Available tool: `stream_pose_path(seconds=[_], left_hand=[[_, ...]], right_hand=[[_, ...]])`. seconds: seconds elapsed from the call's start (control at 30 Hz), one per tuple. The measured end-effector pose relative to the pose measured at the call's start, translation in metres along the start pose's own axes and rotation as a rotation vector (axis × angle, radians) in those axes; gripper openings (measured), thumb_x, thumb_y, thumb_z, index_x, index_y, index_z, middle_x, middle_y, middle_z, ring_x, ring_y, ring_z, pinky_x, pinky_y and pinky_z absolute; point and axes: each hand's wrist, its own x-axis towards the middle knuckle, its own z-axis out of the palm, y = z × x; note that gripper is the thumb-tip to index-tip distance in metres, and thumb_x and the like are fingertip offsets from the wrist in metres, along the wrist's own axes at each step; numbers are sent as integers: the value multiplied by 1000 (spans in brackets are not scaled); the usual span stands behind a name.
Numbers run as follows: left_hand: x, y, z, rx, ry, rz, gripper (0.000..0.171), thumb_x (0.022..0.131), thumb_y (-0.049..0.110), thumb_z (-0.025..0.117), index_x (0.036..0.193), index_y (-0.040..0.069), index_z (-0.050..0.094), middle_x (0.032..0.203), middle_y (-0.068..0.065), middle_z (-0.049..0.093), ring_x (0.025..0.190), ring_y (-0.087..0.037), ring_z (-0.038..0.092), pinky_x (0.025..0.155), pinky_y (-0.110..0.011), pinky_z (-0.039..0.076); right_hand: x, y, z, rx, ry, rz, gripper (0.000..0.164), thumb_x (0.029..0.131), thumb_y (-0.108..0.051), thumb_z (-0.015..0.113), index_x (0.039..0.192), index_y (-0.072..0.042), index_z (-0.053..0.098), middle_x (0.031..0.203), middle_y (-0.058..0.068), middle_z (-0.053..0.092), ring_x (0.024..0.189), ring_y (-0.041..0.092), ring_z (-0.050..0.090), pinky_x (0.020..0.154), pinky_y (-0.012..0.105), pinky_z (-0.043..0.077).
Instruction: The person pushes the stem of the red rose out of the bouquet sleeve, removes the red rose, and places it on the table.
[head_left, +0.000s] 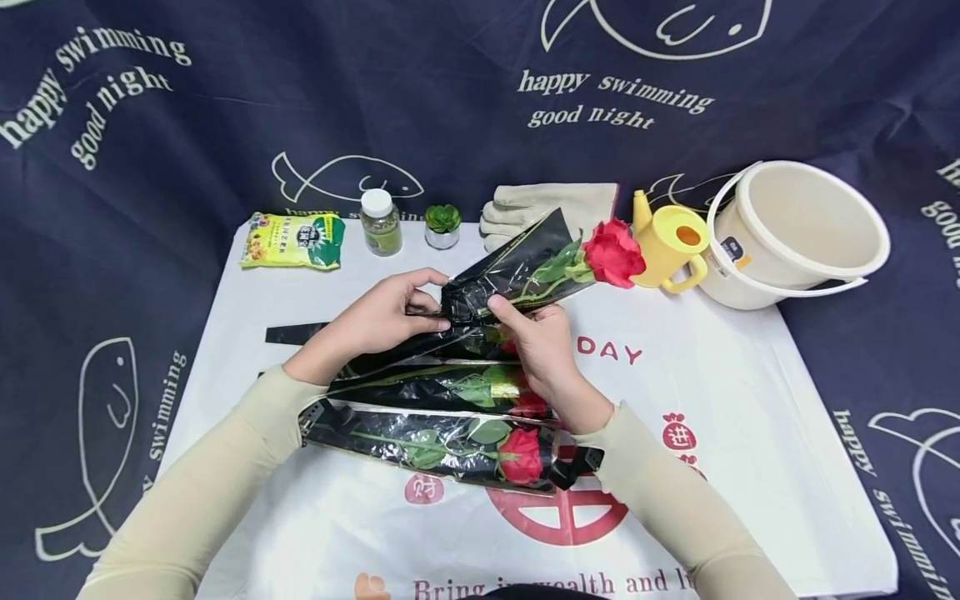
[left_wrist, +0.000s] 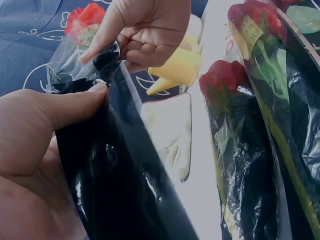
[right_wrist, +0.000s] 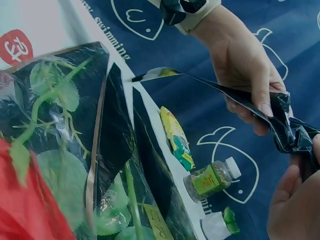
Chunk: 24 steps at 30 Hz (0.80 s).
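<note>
A red artificial-looking rose (head_left: pixel 615 252) pokes out of a black and clear plastic sleeve (head_left: pixel 543 242) held up over the table. My left hand (head_left: pixel 378 312) pinches the sleeve's black lower part between thumb and fingers. On the other side of the bunched middle, my right hand (head_left: pixel 546 346) grips the sleeve, its thumb lying on the front. The left wrist view shows the black plastic (left_wrist: pixel 115 165) running down from the left thumb. Beneath the hands lie more wrapped roses, the nearest one (head_left: pixel 521 456) fully visible and others partly covered by the hands.
Along the back stand a yellow-green packet (head_left: pixel 292 240), a white-capped jar (head_left: pixel 382 225), a small potted succulent (head_left: pixel 442 227) and pale work gloves (head_left: pixel 547 204). A yellow watering can (head_left: pixel 667 242) and a cream bucket (head_left: pixel 765 242) are at the back right. A printed white cloth (head_left: pixel 750 500) covers the table.
</note>
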Motion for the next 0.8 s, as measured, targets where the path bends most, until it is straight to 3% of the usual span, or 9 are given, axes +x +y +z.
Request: stream_pose_path(seconds=[0.23,0.33,0.37,0.47,0.6,0.73,0.8], left_hand=[[0,-2,2,-57,16,-3,49,84,10,72,126,10,47,81,-5,69,71,-28,60,69,-32,44],[-2,-5,0,-85,-8,-4,52,83,12,72,128,11,46,84,-5,69,77,-22,64,72,-33,45],[-3,-6,-1,-78,-16,-11,53,83,14,73,128,13,46,85,-4,70,81,-17,64,75,-32,45],[-8,-11,-6,-35,-42,-38,55,82,19,74,130,19,47,71,-2,65,61,-11,56,68,-32,44],[-14,-14,-13,38,-49,-71,60,79,25,77,131,21,48,52,0,39,42,-13,28,52,-32,35],[-16,-14,-16,77,-55,-71,60,79,24,77,131,17,49,53,2,35,42,-13,29,53,-32,35],[-16,-13,-16,107,-56,-67,58,80,25,76,131,15,49,59,2,46,48,-12,38,59,-33,39]], right_hand=[[-3,4,3,-36,-4,22,32,76,-22,80,101,-6,67,70,1,58,54,13,46,56,29,45],[0,3,-1,-90,-11,-2,31,76,-23,80,98,-6,68,71,0,58,58,12,48,58,29,45],[1,2,-3,-101,-15,-8,30,76,-23,80,96,-6,68,70,0,57,58,12,48,58,29,44],[6,-2,-10,-115,-17,-20,27,76,-22,80,91,-5,67,66,-1,53,58,10,45,56,26,41],[10,-9,-19,-71,-15,-9,24,77,-18,79,90,-5,64,66,-3,51,56,9,43,55,23,40],[12,-14,-20,-84,-26,1,25,77,-18,79,92,-5,64,70,-2,55,59,9,47,57,23,42],[11,-16,-18,-108,-29,14,27,76,-20,80,93,-6,65,72,-1,57,60,9,49,58,24,44]])
